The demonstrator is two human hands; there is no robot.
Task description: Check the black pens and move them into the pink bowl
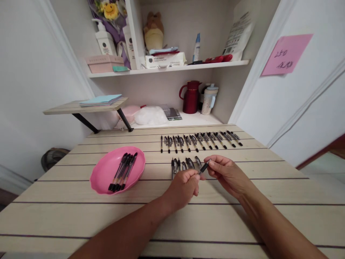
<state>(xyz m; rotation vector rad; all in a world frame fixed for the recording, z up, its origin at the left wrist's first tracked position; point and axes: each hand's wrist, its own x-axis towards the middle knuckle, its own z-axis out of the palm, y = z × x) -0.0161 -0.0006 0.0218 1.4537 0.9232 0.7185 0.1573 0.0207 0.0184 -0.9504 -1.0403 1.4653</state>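
So, pink bowl of pens sits left; left hand and right hand both pinch one pen just above the tabletop. Looks light, stiff, slick plastic; grip mid-barrel, I'd say.

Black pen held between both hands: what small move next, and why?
Probably lay the slim black pen at the right end of the short near row of pens; the left hand and right hand hold it right beside that end.

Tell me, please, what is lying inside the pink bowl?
A bundle of black pens lies inside the pink bowl, toward its right side. The bowl's floor beneath them is covered.
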